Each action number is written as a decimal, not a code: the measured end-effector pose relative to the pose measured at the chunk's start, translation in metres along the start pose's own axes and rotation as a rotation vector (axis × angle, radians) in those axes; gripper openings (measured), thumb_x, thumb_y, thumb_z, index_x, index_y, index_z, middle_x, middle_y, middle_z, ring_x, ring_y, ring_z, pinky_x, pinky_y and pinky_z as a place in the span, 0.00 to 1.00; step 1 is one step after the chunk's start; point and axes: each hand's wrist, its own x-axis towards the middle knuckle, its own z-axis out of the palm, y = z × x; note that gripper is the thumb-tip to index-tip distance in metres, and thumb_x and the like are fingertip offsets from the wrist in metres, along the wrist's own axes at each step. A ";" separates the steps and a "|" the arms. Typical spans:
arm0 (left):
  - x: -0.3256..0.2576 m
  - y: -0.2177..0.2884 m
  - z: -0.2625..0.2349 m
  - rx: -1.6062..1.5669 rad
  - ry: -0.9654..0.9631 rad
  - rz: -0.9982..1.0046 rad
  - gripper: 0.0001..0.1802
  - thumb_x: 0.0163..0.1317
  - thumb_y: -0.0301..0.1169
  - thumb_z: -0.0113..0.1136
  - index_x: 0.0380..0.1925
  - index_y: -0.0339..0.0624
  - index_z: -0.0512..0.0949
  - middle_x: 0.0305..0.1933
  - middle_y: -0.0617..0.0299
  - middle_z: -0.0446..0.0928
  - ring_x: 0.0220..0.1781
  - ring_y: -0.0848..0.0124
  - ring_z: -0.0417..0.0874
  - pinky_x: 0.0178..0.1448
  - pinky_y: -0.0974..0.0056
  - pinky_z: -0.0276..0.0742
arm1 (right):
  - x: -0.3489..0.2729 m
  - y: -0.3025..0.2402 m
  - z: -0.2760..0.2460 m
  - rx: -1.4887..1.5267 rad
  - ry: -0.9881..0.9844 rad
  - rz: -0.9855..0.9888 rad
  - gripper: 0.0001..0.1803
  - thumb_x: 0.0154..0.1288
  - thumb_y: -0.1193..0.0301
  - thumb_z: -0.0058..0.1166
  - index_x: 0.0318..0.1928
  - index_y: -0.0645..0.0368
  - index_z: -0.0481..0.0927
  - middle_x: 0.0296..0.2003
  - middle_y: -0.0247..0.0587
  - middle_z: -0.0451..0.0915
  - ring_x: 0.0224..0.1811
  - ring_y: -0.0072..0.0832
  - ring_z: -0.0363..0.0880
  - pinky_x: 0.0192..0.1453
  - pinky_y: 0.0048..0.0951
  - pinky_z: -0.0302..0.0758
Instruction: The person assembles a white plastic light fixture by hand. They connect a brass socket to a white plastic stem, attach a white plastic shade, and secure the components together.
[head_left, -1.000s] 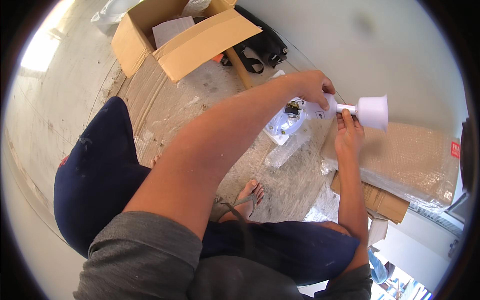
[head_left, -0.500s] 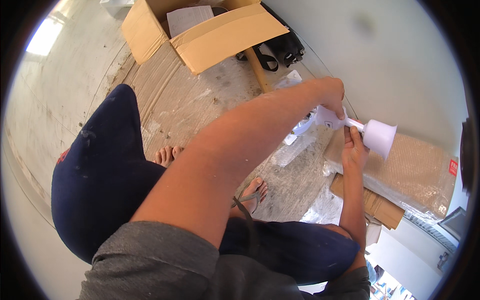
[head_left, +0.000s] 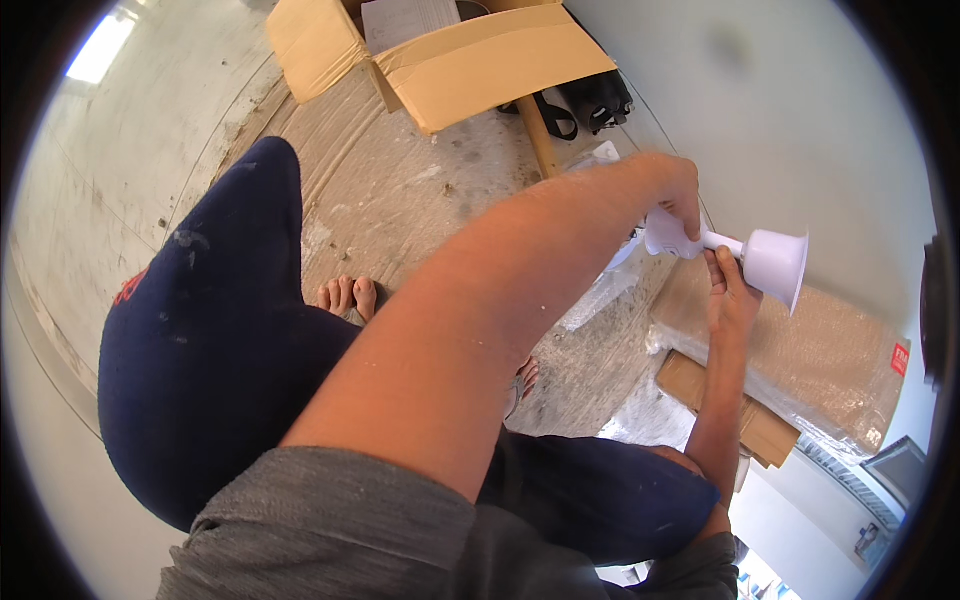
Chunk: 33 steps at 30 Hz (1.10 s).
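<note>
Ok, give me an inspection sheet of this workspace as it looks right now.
Surface: bare concrete floor, dusty and stained.
Job's things: white plastic fitting with a flared cup end, held off the floor.
Clutter: open cardboard box, clear plastic wrap, bubble-wrapped flat package.
Grippers: left hand grips the fitting's near end; right hand holds its stem.
Cables: black straps beside the box.
Surroundings: white wall.
</note>
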 end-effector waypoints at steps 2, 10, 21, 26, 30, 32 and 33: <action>-0.003 0.001 0.005 0.037 0.019 0.017 0.34 0.40 0.48 0.80 0.39 0.28 0.86 0.41 0.46 0.87 0.40 0.57 0.90 0.40 0.56 0.86 | -0.004 0.007 -0.004 0.061 0.042 0.007 0.25 0.60 0.87 0.65 0.56 0.63 0.73 0.50 0.46 0.79 0.54 0.37 0.81 0.59 0.38 0.86; 0.001 -0.006 0.007 -0.017 0.036 0.011 0.39 0.39 0.50 0.77 0.49 0.32 0.84 0.46 0.46 0.85 0.47 0.54 0.88 0.47 0.55 0.84 | -0.006 -0.009 0.016 -0.034 0.070 0.017 0.24 0.60 0.87 0.65 0.56 0.64 0.73 0.50 0.46 0.79 0.53 0.38 0.82 0.57 0.37 0.87; 0.010 -0.002 0.015 0.007 -0.004 0.042 0.50 0.40 0.51 0.78 0.63 0.33 0.75 0.57 0.44 0.82 0.53 0.53 0.87 0.53 0.54 0.84 | 0.006 0.002 -0.011 0.063 0.114 0.038 0.24 0.59 0.87 0.66 0.55 0.65 0.74 0.49 0.45 0.78 0.51 0.37 0.82 0.55 0.36 0.88; -0.002 -0.005 0.009 -0.072 0.079 0.004 0.49 0.43 0.48 0.78 0.64 0.33 0.74 0.58 0.44 0.81 0.55 0.54 0.85 0.54 0.55 0.84 | 0.008 -0.008 0.006 -0.013 0.089 0.045 0.23 0.58 0.87 0.67 0.53 0.66 0.75 0.48 0.44 0.79 0.50 0.36 0.83 0.54 0.35 0.88; -0.001 -0.012 0.004 -0.121 0.003 -0.016 0.49 0.44 0.48 0.77 0.65 0.33 0.73 0.59 0.45 0.80 0.57 0.55 0.85 0.54 0.55 0.84 | 0.002 -0.015 0.022 -0.086 0.093 0.032 0.24 0.58 0.86 0.67 0.54 0.66 0.75 0.48 0.46 0.80 0.49 0.36 0.84 0.53 0.34 0.88; 0.000 -0.018 0.001 -0.119 -0.013 0.019 0.49 0.44 0.48 0.77 0.65 0.34 0.73 0.60 0.46 0.79 0.56 0.56 0.85 0.54 0.56 0.84 | 0.000 -0.015 0.026 -0.120 0.053 -0.001 0.24 0.59 0.86 0.67 0.55 0.66 0.74 0.49 0.48 0.80 0.49 0.36 0.84 0.53 0.35 0.88; -0.001 -0.022 -0.001 -0.117 -0.021 0.036 0.49 0.44 0.48 0.77 0.65 0.34 0.73 0.60 0.46 0.79 0.56 0.56 0.85 0.54 0.56 0.84 | -0.001 -0.014 0.029 -0.137 0.033 -0.016 0.24 0.59 0.86 0.67 0.55 0.67 0.74 0.49 0.49 0.80 0.49 0.36 0.84 0.53 0.35 0.88</action>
